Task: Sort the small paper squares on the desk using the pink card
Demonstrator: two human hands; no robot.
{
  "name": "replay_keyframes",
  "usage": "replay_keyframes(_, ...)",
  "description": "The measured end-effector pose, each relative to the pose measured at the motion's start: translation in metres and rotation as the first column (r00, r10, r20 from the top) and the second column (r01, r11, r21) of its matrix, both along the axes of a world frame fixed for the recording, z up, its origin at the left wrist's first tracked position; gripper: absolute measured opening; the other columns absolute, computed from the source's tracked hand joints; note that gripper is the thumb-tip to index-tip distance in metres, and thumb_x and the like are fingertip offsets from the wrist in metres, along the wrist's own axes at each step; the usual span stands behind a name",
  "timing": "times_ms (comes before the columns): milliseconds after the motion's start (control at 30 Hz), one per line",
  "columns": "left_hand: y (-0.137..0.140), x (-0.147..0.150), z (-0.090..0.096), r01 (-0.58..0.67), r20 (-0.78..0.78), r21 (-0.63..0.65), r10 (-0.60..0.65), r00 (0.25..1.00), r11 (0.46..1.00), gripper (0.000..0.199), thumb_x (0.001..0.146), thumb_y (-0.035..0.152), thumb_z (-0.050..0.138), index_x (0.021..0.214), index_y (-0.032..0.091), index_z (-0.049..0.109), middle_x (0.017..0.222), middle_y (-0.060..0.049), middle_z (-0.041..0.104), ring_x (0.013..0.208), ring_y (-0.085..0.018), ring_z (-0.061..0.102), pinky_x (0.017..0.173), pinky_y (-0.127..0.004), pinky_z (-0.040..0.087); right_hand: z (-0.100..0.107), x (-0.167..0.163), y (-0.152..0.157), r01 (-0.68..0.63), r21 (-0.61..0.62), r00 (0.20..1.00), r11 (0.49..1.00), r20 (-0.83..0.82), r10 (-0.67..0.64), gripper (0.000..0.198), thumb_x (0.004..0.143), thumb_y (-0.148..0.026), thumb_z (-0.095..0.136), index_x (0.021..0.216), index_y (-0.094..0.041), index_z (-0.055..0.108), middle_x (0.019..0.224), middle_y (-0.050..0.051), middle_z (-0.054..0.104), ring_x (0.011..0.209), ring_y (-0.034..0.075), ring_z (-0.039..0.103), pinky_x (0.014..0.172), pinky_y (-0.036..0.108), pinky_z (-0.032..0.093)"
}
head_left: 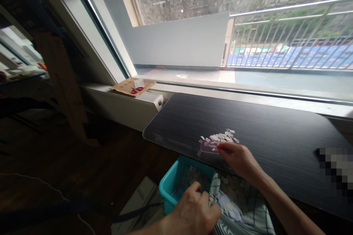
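Observation:
On the dark table (264, 128) lies a pile of small white paper scraps (222, 137). A pink see-through plastic piece (205, 147) with a rounded end lies at the near side of the pile, some scraps showing on or through it. My right hand (241, 159) pinches at its right part, the fingertips close together. Below the table edge, my left hand (193, 205) is closed, fingers curled, between a turquoise bin (168, 187) and a striped cloth bag (256, 209). What the left fingers grip is hidden. Pale scraps lie inside both containers.
Red-handled scissors (137, 90) rest on a brown envelope (124, 87) above the radiator (132, 112). A cardboard piece (59, 77) leans at left. A white cable (41, 180) crosses the floor. A large window (179, 44) stands behind the table.

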State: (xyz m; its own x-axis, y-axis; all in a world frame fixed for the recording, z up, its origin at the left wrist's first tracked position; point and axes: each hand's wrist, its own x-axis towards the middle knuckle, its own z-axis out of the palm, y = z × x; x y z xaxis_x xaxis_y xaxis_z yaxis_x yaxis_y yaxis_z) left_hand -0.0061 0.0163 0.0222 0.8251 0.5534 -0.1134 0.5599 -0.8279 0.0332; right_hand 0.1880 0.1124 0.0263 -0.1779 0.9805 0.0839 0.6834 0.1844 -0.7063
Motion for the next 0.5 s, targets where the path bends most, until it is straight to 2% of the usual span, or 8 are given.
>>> replay_keyframes(67, 0.001, 0.000, 0.001, 0.002, 0.008, 0.002, -0.003, 1.000, 1.000, 0.030, 0.090, 0.046, 0.048, 0.085, 0.018, 0.058, 0.070, -0.006, 0.062, 0.064, -0.021, 0.058, 0.073, -0.039, 0.045, -0.001, 0.000, -0.001, -0.044, -0.010, 0.999, 0.999, -0.027, 0.043, 0.025, 0.083, -0.035, 0.055, 0.086, -0.022, 0.075, 0.074, 0.001, 0.075, 0.070, 0.019, 0.069, 0.063, 0.025, 0.047)
replay_keyframes(233, 0.001, 0.001, 0.001, -0.012, 0.032, 0.007, 0.012, 0.999, 1.000, 0.032, 0.088, 0.049, 0.050, 0.085, 0.018, 0.057, 0.070, -0.005, 0.062, 0.064, -0.020, 0.058, 0.074, -0.038, 0.044, -0.002, -0.005, 0.003, 0.017, 0.016, 0.999, 1.000, -0.032, -0.017, 0.024, 0.083, -0.034, 0.056, 0.087, -0.021, 0.075, 0.076, 0.002, 0.075, 0.070, 0.019, 0.068, 0.064, 0.026, 0.047)
replay_keyframes(333, 0.000, 0.001, -0.001, -0.015, 0.035, 0.018, 0.015, 0.999, 1.000, 0.031, 0.086, 0.049, 0.054, 0.084, 0.018, 0.057, 0.069, -0.004, 0.062, 0.063, -0.020, 0.058, 0.072, -0.038, 0.043, 0.000, -0.014, -0.006, -0.091, 0.004, 0.995, 0.996, -0.031, 0.091, 0.022, 0.083, -0.029, 0.055, 0.085, -0.021, 0.074, 0.073, 0.001, 0.074, 0.067, 0.017, 0.066, 0.062, 0.024, 0.046)
replay_keyframes(400, 0.000, 0.001, -0.003, -0.019, 0.039, 0.038, 0.017, 0.999, 0.999, 0.024, 0.087, 0.043, 0.054, 0.083, 0.019, 0.057, 0.068, -0.004, 0.062, 0.062, -0.020, 0.058, 0.071, -0.038, 0.042, 0.002, -0.020, -0.014, -0.167, -0.010, 0.986, 0.986, -0.027, 0.166, 0.021, 0.084, -0.026, 0.053, 0.083, -0.021, 0.074, 0.071, 0.000, 0.073, 0.064, 0.016, 0.065, 0.059, 0.023, 0.044)
replay_keyframes(500, 0.000, 0.000, -0.005, -0.019, 0.064, 0.077, 0.014, 0.998, 0.997, 0.015, 0.087, 0.033, 0.051, 0.081, 0.020, 0.056, 0.065, -0.003, 0.061, 0.059, -0.020, 0.057, 0.068, -0.036, 0.041, 0.001, -0.023, -0.018, -0.160, 0.023, 0.986, 0.987, -0.033, 0.161, 0.021, 0.085, -0.026, 0.053, 0.084, -0.021, 0.074, 0.074, 0.000, 0.073, 0.065, 0.015, 0.065, 0.061, 0.023, 0.044)
